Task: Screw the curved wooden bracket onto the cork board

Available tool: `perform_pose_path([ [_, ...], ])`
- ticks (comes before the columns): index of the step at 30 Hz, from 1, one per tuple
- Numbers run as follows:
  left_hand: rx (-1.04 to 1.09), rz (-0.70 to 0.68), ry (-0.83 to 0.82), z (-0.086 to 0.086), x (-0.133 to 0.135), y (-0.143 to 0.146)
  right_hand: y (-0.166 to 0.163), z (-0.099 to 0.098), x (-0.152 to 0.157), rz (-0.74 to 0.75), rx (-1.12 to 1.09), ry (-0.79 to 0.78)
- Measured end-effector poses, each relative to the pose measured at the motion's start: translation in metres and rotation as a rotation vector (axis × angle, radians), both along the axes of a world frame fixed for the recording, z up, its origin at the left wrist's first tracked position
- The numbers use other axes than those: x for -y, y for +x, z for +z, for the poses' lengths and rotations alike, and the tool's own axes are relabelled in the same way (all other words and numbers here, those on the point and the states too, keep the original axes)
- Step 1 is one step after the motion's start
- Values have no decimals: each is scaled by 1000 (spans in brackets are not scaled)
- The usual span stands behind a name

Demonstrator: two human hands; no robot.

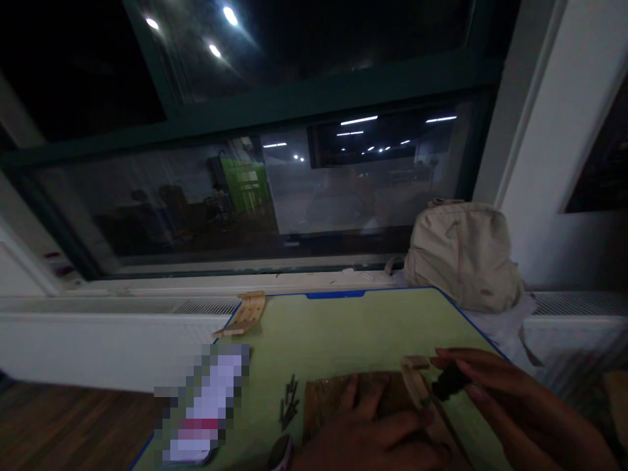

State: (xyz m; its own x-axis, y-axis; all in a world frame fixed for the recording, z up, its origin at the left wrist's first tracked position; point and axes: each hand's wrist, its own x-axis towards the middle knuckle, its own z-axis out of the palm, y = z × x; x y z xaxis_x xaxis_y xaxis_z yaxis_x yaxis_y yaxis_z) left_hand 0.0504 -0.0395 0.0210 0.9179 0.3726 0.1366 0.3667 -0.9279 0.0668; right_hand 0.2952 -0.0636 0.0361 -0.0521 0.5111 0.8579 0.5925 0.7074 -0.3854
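Note:
My right hand [520,405] is at the lower right, its fingers shut on a small black cylindrical tool [449,383] whose exact kind I cannot tell. The tool's tip is close to a curved wooden stick piece [417,386]. My left hand [363,438] lies at the bottom middle, its spread fingers resting on a brown rough-surfaced board [328,405], with one fingertip reaching the curved piece. A band [282,453] circles my left wrist. A small pile of thin dark pins [289,402] lies left of the board.
The items lie on a green cutting mat [343,327] with a blue edge. A slatted wooden craft piece [243,314] sits at its far left corner, and a pixelated object [206,405] lies at its left. A beige backpack [464,255] stands behind, before a radiator [108,340] and dark window [245,196].

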Motion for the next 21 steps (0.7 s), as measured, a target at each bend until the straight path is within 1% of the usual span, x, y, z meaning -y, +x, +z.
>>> perform_pose_path([
  [1, -6, 5, -9, 1, 0, 0, 0, -3, 0, 25, -19, -2],
  [3, -14, 12, -35, 3, 1, 0, 1, -9, 0, 14, -74, -13],
  [6, -14, 10, -64, 4, 1, 0, 6, -17, -5, -90, -160, 3],
  [8, -17, 8, -61, 5, 0, 0, 9, -18, -9, -155, -144, 12],
  [10, -21, 13, -47, 5, 0, 1, 10, -15, -11, -173, -108, 20],
  [13, -24, 24, -33, 4, -1, 2, 4, -5, -7, -108, -96, -2],
  [16, -16, 19, -51, 1, -2, 2, -4, 0, -2, -20, -142, -57],
  [19, 3, 17, -137, 0, -1, 0, -7, -1, -1, 34, -218, -56],
  [21, 4, 26, -224, 4, 1, -3, -5, -2, -3, 47, -245, -27],
])
